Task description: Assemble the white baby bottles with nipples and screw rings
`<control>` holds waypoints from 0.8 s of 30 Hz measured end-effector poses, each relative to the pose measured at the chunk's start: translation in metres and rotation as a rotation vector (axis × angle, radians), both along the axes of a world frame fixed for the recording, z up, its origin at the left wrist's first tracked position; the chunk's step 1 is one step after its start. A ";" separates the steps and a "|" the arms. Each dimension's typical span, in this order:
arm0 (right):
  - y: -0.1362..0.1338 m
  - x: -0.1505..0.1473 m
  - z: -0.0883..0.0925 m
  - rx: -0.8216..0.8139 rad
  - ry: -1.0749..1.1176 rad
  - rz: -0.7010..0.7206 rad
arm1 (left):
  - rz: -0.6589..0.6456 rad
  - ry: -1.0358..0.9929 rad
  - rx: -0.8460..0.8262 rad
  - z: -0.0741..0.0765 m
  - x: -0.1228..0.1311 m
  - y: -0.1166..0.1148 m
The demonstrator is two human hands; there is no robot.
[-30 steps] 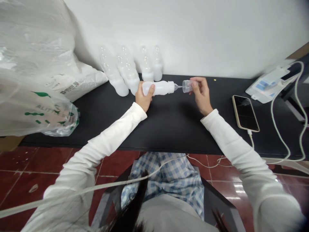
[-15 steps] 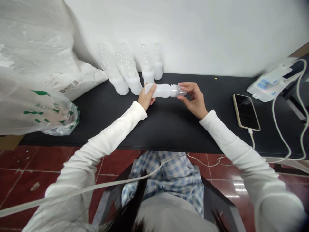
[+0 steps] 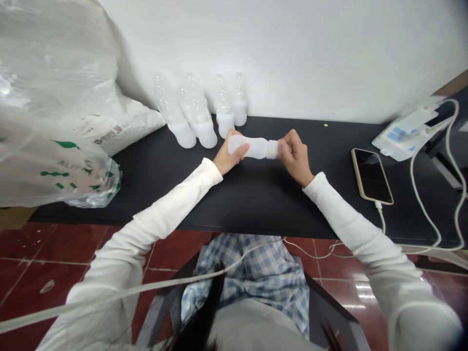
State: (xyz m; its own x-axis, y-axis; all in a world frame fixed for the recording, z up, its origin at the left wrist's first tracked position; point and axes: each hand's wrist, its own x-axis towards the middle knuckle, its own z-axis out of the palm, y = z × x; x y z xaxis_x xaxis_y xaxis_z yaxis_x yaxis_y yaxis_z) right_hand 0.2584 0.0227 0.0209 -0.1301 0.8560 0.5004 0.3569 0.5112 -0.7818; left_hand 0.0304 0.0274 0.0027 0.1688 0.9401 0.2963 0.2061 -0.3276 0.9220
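A white plastic bottle (image 3: 257, 147) lies sideways in the air over the black table, its base to the left. My left hand (image 3: 229, 155) is wrapped around that base, thumb along the near side. At the other end, the fingers of my right hand (image 3: 295, 157) are closed over the clear cap and hide most of it; the hand is slightly blurred. Behind them, along the wall, several similar white bottles (image 3: 183, 135) with tall clear caps stand upright.
Plastic bags (image 3: 54, 165) with green print fill the left side of the table (image 3: 234, 204). To the right lie a phone (image 3: 373, 175) on a charging cable and a white box-like device (image 3: 400, 136) with cords. A cable crosses in front of my lap.
My right hand has turned and its fingers have curled from a loose hold at the cap's tip to a closed grip. The bottle has moved slightly right and toward me.
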 end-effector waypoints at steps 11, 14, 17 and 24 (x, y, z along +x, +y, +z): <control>0.009 0.004 0.000 -0.230 0.184 0.044 | -0.034 0.411 0.644 -0.016 -0.009 0.008; 0.005 0.000 0.000 -0.103 0.129 0.066 | 0.055 0.430 0.665 -0.018 -0.010 0.010; -0.001 -0.002 0.002 0.007 0.059 0.066 | 0.121 0.485 0.639 -0.015 -0.010 0.008; -0.005 -0.004 0.007 -0.035 0.113 -0.015 | 0.155 0.725 0.631 -0.008 -0.004 0.001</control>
